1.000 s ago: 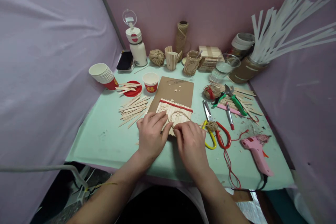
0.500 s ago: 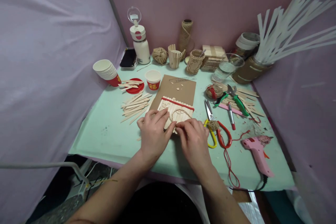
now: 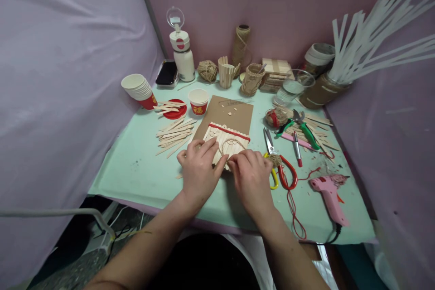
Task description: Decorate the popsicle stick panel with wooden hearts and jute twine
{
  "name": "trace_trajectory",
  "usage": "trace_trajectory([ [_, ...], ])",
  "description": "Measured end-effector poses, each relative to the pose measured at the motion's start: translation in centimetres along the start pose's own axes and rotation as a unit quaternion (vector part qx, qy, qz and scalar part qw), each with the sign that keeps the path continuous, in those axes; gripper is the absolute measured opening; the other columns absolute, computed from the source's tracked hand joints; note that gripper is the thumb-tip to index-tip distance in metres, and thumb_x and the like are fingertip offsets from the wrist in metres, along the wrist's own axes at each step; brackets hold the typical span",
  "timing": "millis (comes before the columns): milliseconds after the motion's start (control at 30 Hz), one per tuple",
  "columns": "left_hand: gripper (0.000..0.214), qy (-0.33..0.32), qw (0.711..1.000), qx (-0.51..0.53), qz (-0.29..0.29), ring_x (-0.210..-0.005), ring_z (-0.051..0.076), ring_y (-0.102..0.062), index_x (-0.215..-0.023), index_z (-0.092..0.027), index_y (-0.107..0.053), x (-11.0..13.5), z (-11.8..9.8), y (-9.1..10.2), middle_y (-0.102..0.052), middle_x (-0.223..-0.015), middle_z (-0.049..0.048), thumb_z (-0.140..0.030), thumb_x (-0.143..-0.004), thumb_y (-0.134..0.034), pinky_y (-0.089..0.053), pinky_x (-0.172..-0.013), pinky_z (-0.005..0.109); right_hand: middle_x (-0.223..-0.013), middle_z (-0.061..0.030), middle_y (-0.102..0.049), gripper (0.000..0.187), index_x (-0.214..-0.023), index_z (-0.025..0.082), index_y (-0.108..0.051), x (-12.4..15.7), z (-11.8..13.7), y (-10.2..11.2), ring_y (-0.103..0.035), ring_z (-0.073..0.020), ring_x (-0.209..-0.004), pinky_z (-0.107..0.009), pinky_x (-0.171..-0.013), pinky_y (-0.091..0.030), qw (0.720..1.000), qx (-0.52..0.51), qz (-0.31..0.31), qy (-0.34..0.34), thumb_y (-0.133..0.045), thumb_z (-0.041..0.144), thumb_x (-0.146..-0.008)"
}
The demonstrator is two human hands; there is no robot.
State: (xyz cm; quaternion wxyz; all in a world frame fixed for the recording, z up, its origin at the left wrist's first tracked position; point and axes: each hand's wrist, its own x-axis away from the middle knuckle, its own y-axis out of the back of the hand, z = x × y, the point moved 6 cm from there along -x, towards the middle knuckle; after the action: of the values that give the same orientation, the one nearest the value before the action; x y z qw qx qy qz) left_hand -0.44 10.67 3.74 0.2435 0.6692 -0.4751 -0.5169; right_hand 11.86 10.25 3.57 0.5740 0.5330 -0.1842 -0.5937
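Two hands and one small stick panel [image 3: 221, 136] are at the middle of the table [image 3: 118, 167], with three balls of twine about: one at the back [image 3: 207, 71], one wrapped with red yarn [image 3: 272, 118] and a tiny one on the scissors' handles [image 3: 275, 160]. There is one pair of scissors [image 3: 268, 138], one glue gun [image 3: 331, 197], one pair of green-handled cutters [image 3: 309, 136], and one single paper cup [image 3: 198, 102] besides a leaning stack [image 3: 139, 91]. The panel is pale flat wood with rounded stick ends and a red cord strip, partly on smooth brown cardboard [image 3: 243, 118]; a rough, hairy length of twine [image 3: 234, 140] curves in an arc over it. The panel lies under the fingertips of the left hand [image 3: 203, 163], spread wide with the thumb apart, and just ahead of the right hand [image 3: 251, 174], whose fingertips pinch narrowly on the twine near the panel's close edge.
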Motion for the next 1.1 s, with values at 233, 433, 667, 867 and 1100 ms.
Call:
trace_trajectory([
  [233, 0.026, 0.007, 1.000, -0.003, 0.006, -0.111, 0.029, -0.056, -0.107, -0.022, -0.067, 0.1, -0.1, 0.1, -0.070, -0.122, 0.0028, -0.037, -0.086, -0.067, -0.027, -0.093, 0.049, -0.084, -0.0040, -0.063, 0.011, -0.084, 0.020, -0.061, -0.1, 0.0, -0.1, -0.051, -0.0235, -0.083, -0.036, -0.075, -0.028, 1.000, 0.024, 0.015, 0.006, -0.057, 0.024, -0.094],
  [433, 0.024, 0.010, 1.000, 0.000, 0.007, -0.111, 0.030, -0.055, -0.106, -0.023, -0.067, 0.1, -0.1, 0.1, -0.070, -0.121, 0.0025, -0.037, -0.087, -0.066, -0.027, -0.092, 0.049, -0.093, -0.0040, -0.064, 0.006, -0.094, 0.020, -0.061, -0.3, -2.0, 1.2, -0.055, -0.0230, -0.090, -0.035, -0.078, -0.030, 0.999, -0.030, 0.024, -0.029, -0.056, 0.023, -0.094],
  [667, 0.024, 0.006, 1.000, 0.001, 0.004, -0.110, 0.030, -0.055, -0.106, -0.022, -0.067, 0.2, -0.1, -0.1, -0.070, -0.122, 0.0040, -0.038, -0.087, -0.065, -0.027, -0.091, 0.050, -0.090, -0.0025, -0.065, 0.008, -0.089, 0.022, -0.062, -0.2, -3.1, 2.5, -0.058, -0.0205, -0.090, -0.035, -0.080, -0.033, 0.995, -0.090, 0.020, -0.038, -0.057, 0.025, -0.093],
  [867, 0.024, 0.006, 1.000, 0.002, 0.004, -0.111, 0.029, -0.055, -0.107, -0.023, -0.066, 0.3, -0.1, -0.1, -0.070, -0.123, 0.0028, -0.037, -0.088, -0.064, -0.027, -0.091, 0.049, -0.088, -0.0030, -0.065, 0.011, -0.088, 0.022, -0.068, -0.2, -0.6, 1.7, -0.054, -0.0200, -0.087, -0.036, -0.078, -0.030, 0.998, -0.057, 0.021, 0.031, -0.058, 0.024, -0.093],
  [1100, 0.025, 0.009, 1.000, 0.004, 0.006, -0.111, 0.031, -0.055, -0.108, -0.023, -0.067, 0.2, -0.1, -0.2, -0.069, -0.123, 0.0069, -0.038, -0.090, -0.061, -0.026, -0.090, 0.050, -0.088, -0.0026, -0.067, 0.011, -0.086, 0.020, -0.067, -0.3, -0.7, 1.0, -0.052, -0.0198, -0.088, -0.036, -0.078, -0.029, 0.998, -0.015, 0.032, 0.047, -0.059, 0.023, -0.093],
])
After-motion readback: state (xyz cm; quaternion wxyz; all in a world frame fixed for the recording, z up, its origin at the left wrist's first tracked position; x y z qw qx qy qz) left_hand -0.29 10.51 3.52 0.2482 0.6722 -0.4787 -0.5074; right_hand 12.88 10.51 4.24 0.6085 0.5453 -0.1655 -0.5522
